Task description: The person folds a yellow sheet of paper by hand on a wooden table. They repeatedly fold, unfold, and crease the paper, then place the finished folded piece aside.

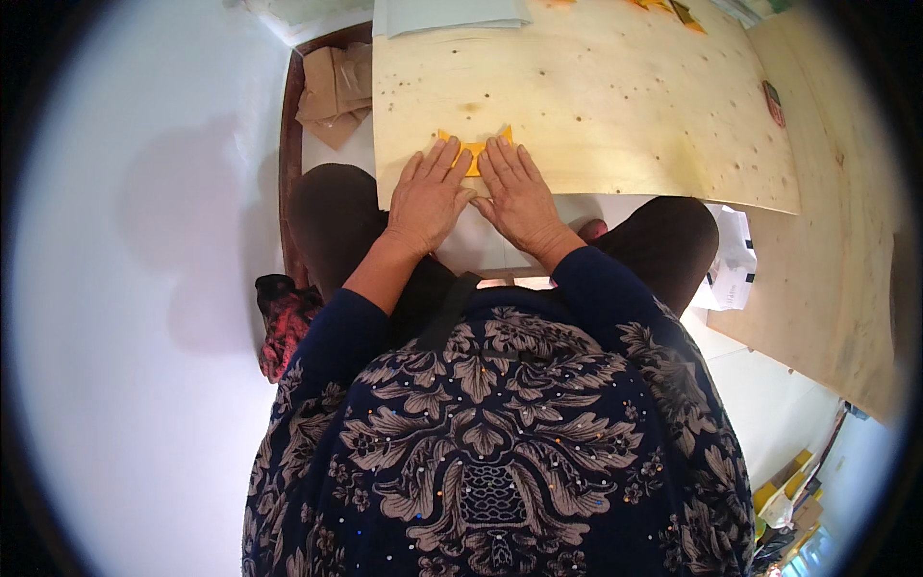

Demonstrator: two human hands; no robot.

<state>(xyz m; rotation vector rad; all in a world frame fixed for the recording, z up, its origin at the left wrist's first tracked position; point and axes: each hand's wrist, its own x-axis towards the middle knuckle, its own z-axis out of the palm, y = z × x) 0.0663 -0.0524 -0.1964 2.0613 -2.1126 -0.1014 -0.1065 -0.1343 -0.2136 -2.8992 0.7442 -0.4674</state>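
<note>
A: What's closest?
B: A dark blue top (490,423) with a leafy pattern. Beyond it, the left hand (430,197) and right hand (519,197) reach over the near edge of the tabletop (596,115).
A: How are they set?
B: Both open and flat, fingers straight, resting on a folded orange piece (472,163) without gripping it.
A: Where's that piece?
B: Near the tabletop's front edge, partly covered by the fingers.
A: Farther off?
B: A small reddish device (774,104) at right, then pale sheets (452,13) at far left.
</note>
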